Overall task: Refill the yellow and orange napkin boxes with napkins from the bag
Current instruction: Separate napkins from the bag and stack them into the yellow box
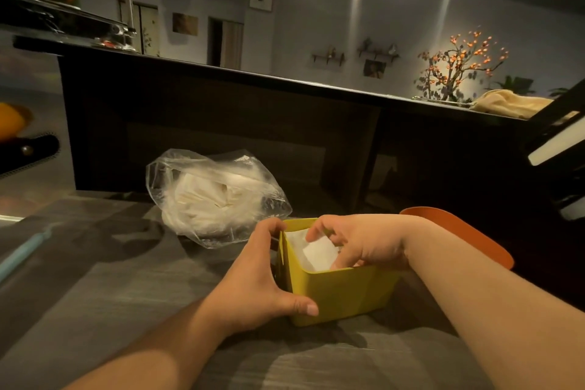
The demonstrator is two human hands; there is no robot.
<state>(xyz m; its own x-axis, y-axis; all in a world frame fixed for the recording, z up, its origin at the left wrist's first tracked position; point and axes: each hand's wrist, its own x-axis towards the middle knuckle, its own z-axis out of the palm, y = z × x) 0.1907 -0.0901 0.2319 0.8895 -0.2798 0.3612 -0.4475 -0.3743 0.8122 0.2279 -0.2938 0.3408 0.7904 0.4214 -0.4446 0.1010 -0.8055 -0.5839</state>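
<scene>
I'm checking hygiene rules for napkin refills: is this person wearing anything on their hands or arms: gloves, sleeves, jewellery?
Nothing. The left hand and right hand are bare: no gloves, rings or bracelets visible. The left forearm and right forearm are uncovered to the picture's edge, with no sleeve or watch.

On my feed the yellow box [342, 291] stands at 6 o'clock on the grey table [95, 279]. The left hand [253, 279] grips its left end, thumb on the near wall and fingers over the far rim. The right hand [357, 244] reaches in from 3 o'clock, bent fingers down on the white napkins [316, 252] inside; I cannot tell whether they pinch. The clear bag [215, 196] of napkins lies at 11 o'clock from the box, just beside it. The orange box [459, 231] shows at 2 o'clock, behind the right wrist.
</scene>
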